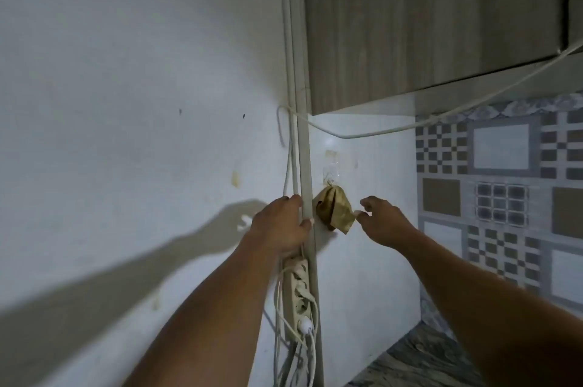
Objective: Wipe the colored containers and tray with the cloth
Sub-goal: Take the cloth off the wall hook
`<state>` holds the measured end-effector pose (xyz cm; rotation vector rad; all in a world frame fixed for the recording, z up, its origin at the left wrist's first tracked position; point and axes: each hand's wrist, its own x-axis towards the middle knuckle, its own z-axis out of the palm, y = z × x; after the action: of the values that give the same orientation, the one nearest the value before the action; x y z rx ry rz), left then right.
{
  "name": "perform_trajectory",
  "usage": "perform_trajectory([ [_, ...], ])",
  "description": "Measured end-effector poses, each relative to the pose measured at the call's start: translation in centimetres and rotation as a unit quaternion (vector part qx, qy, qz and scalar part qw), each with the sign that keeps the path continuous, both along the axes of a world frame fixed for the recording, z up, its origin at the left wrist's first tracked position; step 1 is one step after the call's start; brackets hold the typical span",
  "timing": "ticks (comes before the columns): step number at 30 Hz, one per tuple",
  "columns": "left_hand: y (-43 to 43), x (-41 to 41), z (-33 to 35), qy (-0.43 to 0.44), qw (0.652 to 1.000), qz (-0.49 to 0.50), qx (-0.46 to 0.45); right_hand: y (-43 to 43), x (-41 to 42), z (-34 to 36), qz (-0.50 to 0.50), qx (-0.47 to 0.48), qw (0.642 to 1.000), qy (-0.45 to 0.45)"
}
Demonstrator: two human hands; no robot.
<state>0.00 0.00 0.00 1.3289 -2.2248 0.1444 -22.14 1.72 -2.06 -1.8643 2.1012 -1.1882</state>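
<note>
A crumpled yellow-brown cloth [335, 208] hangs from a clear hook [330, 172] on the white wall panel. My right hand [383, 221] is just right of the cloth, fingers apart, thumb tip touching or nearly touching its right edge. My left hand [284, 222] is left of the cloth, fingers curled loosely against the white vertical conduit [305, 166], holding nothing that I can make out. No colored containers or tray are in view.
A white power strip [298, 295] with plugged cables hangs below my left hand. A wooden wall cabinet [426, 24] juts out above. Patterned tiles [504, 181] cover the wall at right. A grey countertop [419, 364] shows at the bottom right. A cable [378, 133] sags under the cabinet.
</note>
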Motion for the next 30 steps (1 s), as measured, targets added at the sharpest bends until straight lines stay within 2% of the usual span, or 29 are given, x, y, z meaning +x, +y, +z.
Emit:
perform_trajectory([
  [11,-8.8,-4.9,0.2,0.017,0.994,-0.01,-0.105,-8.0,-1.2,0.4,-0.01,-0.003,0.988,-0.156],
  [20,-12.3,-4.9,0.4,0.072,0.991,-0.07,-0.087,-11.0,-0.5,1.3,-0.002,0.014,0.976,-0.215],
  [25,-13.0,-4.5,1.3,0.18,0.976,-0.095,-0.074,-10.7,-1.6,2.8,0.006,-0.016,0.968,-0.249],
  [30,-13.1,-4.7,2.6,0.322,0.938,-0.117,-0.053,-9.5,-2.6,5.2,0.071,-0.084,0.936,-0.334],
])
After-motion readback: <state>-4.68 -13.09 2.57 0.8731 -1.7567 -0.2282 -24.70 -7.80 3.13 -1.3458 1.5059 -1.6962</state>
